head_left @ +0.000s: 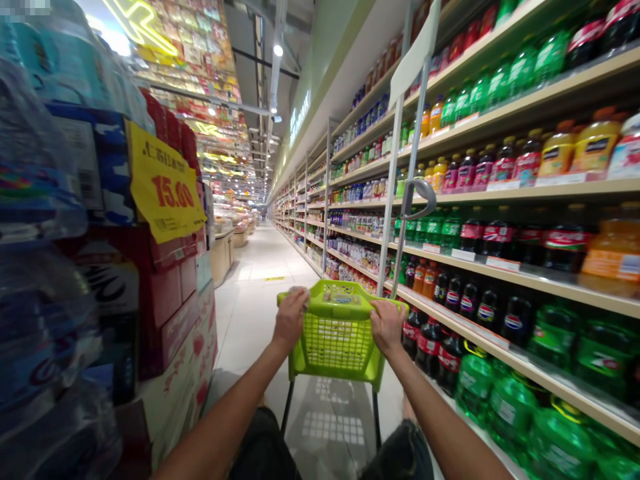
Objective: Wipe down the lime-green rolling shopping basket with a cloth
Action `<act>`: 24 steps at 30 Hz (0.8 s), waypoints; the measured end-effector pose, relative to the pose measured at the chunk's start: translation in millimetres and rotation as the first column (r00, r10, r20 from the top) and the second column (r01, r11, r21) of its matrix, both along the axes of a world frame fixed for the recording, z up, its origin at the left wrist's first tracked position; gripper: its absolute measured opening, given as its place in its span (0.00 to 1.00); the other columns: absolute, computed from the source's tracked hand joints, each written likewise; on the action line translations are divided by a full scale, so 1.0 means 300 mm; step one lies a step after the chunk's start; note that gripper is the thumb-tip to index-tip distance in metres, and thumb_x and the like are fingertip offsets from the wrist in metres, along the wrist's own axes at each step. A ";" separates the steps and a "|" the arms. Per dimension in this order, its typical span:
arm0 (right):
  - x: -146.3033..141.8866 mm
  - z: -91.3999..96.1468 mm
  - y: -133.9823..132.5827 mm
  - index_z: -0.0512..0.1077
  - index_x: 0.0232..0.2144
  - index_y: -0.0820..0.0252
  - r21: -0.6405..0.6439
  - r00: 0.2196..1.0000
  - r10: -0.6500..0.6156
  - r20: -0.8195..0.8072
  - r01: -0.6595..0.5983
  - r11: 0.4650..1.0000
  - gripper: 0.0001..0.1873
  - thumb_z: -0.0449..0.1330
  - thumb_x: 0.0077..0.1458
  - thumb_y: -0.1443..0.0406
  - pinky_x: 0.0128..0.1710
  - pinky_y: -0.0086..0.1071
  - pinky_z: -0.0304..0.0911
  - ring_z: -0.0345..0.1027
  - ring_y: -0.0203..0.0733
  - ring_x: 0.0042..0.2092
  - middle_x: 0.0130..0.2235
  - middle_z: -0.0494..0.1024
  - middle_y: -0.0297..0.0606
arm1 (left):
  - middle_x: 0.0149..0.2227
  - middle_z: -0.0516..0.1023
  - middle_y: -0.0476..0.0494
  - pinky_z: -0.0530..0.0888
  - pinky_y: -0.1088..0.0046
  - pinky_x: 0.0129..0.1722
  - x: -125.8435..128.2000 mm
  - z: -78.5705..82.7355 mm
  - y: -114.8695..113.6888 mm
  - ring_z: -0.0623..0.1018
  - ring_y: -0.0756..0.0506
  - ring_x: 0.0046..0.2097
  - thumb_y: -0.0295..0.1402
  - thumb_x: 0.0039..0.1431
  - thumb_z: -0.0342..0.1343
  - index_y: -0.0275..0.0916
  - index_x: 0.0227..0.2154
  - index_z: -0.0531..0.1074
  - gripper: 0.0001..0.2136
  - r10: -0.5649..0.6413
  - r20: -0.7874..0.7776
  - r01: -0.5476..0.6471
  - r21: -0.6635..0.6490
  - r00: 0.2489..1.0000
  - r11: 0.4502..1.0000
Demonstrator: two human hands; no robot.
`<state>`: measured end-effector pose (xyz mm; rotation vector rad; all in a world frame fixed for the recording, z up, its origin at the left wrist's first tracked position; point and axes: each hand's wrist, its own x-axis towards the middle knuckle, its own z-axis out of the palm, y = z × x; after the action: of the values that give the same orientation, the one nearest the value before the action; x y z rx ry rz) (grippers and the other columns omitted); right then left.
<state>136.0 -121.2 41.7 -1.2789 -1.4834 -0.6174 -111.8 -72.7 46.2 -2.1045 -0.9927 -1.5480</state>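
A lime-green shopping cart (pixel 338 347) with a mesh basket stands straight ahead of me in a supermarket aisle. My left hand (pixel 290 319) is closed round the left end of its handle bar. My right hand (pixel 386 325) grips the right end of the same bar. Both forearms reach forward from the bottom of the view. The basket's inside is mostly hidden behind its near wall.
Long shelves (pixel 520 270) of bottled drinks run along the right. On the left stand stacked water packs and red cartons with a yellow price sign (pixel 165 181). The pale tiled aisle floor (pixel 260 280) stretches ahead. A white pole sign (pixel 405 173) rises by the cart.
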 end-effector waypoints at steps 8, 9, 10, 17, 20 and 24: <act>-0.034 0.002 0.010 0.71 0.36 0.60 -0.034 1.000 0.009 0.015 -0.009 0.999 0.17 0.43 0.55 0.65 0.53 0.45 0.37 0.63 0.43 0.45 0.39 0.74 0.39 | 0.48 0.71 0.38 0.65 0.60 0.52 -0.071 0.036 0.016 0.69 0.44 0.51 0.21 0.51 0.41 0.36 0.41 0.70 0.17 0.136 0.037 -0.132 -0.104 0.990 0.986; -0.045 0.005 0.013 0.71 0.36 0.60 -0.039 1.000 0.005 0.002 -0.005 0.999 0.17 0.43 0.55 0.65 0.53 0.45 0.37 0.62 0.44 0.45 0.39 0.74 0.40 | 0.48 0.71 0.38 0.65 0.61 0.52 -0.050 0.044 0.011 0.69 0.44 0.51 0.21 0.51 0.41 0.36 0.41 0.70 0.17 0.136 0.048 -0.129 -0.123 0.990 0.984; -0.057 0.008 0.015 0.70 0.36 0.61 -0.045 1.000 -0.001 -0.010 0.001 0.999 0.17 0.43 0.55 0.64 0.53 0.46 0.36 0.62 0.44 0.45 0.39 0.74 0.40 | 0.49 0.70 0.39 0.65 0.62 0.52 -0.012 0.050 0.002 0.68 0.45 0.51 0.21 0.51 0.41 0.37 0.42 0.69 0.17 0.099 0.019 -0.096 -0.127 0.995 0.987; -0.130 0.019 -0.015 0.68 0.40 0.60 -0.109 1.000 -0.015 0.001 0.015 0.994 0.14 0.45 0.55 0.65 0.56 0.48 0.33 0.59 0.45 0.49 0.43 0.73 0.41 | 0.49 0.71 0.40 0.63 0.62 0.54 0.205 0.103 -0.068 0.67 0.44 0.52 0.22 0.52 0.42 0.37 0.41 0.70 0.17 -0.171 -0.292 0.132 -0.148 0.941 0.980; -0.160 0.016 -0.024 0.67 0.42 0.59 -0.131 1.000 -0.008 -0.006 0.007 0.991 0.14 0.47 0.55 0.65 0.57 0.49 0.29 0.55 0.44 0.53 0.46 0.71 0.39 | 0.47 0.72 0.40 0.65 0.63 0.51 0.149 0.140 -0.029 0.69 0.43 0.50 0.25 0.51 0.43 0.36 0.39 0.70 0.15 0.004 -0.053 -0.016 -0.214 0.999 0.977; -0.194 0.011 -0.027 0.64 0.47 0.61 -0.124 0.999 -0.016 -0.037 0.011 0.992 0.17 0.47 0.56 0.64 0.58 0.47 0.26 0.53 0.43 0.54 0.48 0.69 0.40 | 0.45 0.72 0.42 0.66 0.66 0.50 0.192 0.166 -0.029 0.71 0.45 0.47 0.25 0.50 0.44 0.36 0.40 0.70 0.15 -0.079 -0.112 0.047 -0.262 0.991 0.964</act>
<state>77.8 -129.2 44.9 -1.3896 -1.5027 -0.5136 -54.3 -81.3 95.9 -2.3972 -1.1476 -1.3611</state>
